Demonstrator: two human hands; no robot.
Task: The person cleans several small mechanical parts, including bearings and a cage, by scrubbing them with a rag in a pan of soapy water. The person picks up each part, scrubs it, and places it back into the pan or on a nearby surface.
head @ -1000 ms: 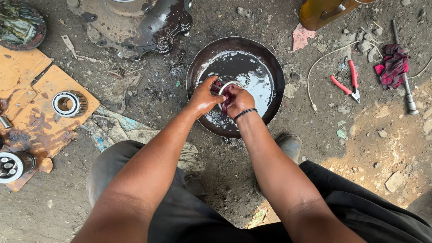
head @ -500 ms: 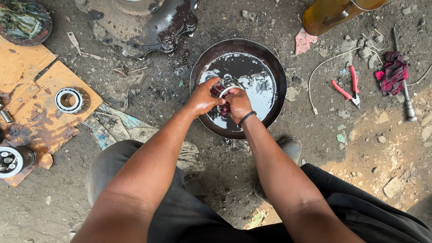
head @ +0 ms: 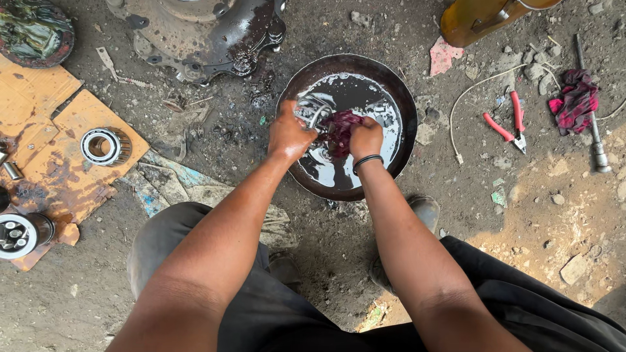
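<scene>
from the head view i look straight down on both hands over a round dark metal pan (head: pixel 399 98) that sits on the dirt floor between my feet. my left hand (head: pixel 289 133) is curled closed around a shiny metal ring (head: pixel 313 112), a bearing part by the look of it, held at the pan's left side just above the liquid. my right hand (head: pixel 365 137) is closed on a wet dark red rag (head: pixel 339 127), pressed against the ring, so the two hands nearly touch. a black band (head: pixel 367 160) circles my right wrist. the pan holds black, glossy liquid with pale foam along its edge.

the ground is rough packed earth with stones and scraps. to the left lie flat pieces of oil-stained orange cardboard (head: pixel 39 98), and on them i count one steel roller bearing (head: pixel 104 146), ring-shaped and bright. a second round bearing-like part (head: pixel 18 234) sits at the cardboard's lower edge. above is one heavy, greasy cast metal housing (head: pixel 202 32). to the right i see one pair of red-handled pliers (head: pixel 508 124), a pale length of cord (head: pixel 469 98), another dark red cloth (head: pixel 575 99) draped over a metal rod (head: pixel 595 130), and one amber bottle (head: pixel 482 16) at the top edge.
</scene>
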